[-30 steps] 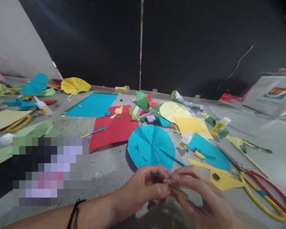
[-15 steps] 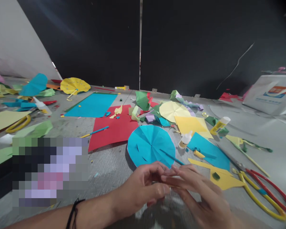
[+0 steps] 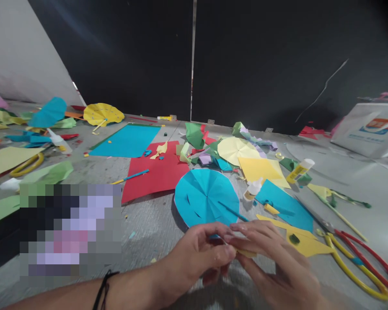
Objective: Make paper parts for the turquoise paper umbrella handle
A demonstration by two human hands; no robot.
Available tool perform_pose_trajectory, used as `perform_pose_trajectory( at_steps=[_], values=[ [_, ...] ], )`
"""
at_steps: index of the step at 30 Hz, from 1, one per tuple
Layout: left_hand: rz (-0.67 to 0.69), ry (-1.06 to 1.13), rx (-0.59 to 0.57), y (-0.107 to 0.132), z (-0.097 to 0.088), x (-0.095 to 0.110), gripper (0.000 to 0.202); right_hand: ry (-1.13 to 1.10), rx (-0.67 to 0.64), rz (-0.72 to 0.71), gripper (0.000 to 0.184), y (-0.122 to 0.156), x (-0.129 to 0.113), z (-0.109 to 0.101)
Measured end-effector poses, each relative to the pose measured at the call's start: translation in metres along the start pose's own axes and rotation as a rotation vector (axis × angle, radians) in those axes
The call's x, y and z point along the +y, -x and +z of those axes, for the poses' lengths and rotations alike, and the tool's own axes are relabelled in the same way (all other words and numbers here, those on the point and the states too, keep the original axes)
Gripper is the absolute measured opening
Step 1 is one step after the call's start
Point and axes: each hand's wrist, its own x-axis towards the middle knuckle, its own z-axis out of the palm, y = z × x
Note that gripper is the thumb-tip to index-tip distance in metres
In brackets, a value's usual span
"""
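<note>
My left hand, with a dark cord round the wrist, has its thumb and fingers pinched together at the fingertips of my right hand. Between the two hands shows a small yellow paper piece, mostly covered by the fingers. My right thumb lies under it and the fingers over it. Just beyond the hands rests a pleated blue paper disc with two slits. A thin blue paper stick lies across its right side.
Scissors with red and yellow handles lie at the right. Nearby are cut yellow paper, a glue bottle, a glue stick and blue paper. Red paper lies beyond; a white bag stands far right.
The fingers have shifted slightly, and more of the yellow paper piece now shows by my right fingers. The whole view has moved a little; the things on the table stay put.
</note>
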Motion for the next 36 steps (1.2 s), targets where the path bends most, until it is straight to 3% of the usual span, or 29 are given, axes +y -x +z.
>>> perform_pose_trajectory(
  at_steps=[3, 7, 14, 28, 33, 36],
  values=[
    [0.012, 0.065, -0.006, -0.0007, -0.0014, 0.0017, 0.043, -0.038, -0.102, -0.021, 0.044, 0.0000, 0.0003, -0.0015],
    [0.036, 0.050, -0.023, -0.0015, -0.0030, 0.0033, 0.032, -0.065, -0.144, -0.051, 0.050, 0.0050, 0.0032, -0.0003],
    [0.004, -0.007, 0.027, -0.0012, -0.0044, 0.0045, 0.031, -0.085, -0.113, 0.077, 0.044, 0.0038, 0.0005, -0.0033],
    [0.016, -0.010, 0.033, -0.0012, -0.0016, 0.0069, 0.029, -0.128, -0.080, 0.089, 0.036, 0.0026, 0.0012, -0.0075],
    [-0.031, 0.028, 0.035, -0.0019, -0.0026, 0.0015, 0.037, -0.108, -0.072, 0.080, 0.045, 0.0025, -0.0002, -0.0013],
    [-0.058, 0.022, 0.017, -0.0016, -0.0016, -0.0009, 0.044, -0.100, -0.057, 0.085, 0.041, 0.0017, -0.0016, 0.0014]
  ],
)
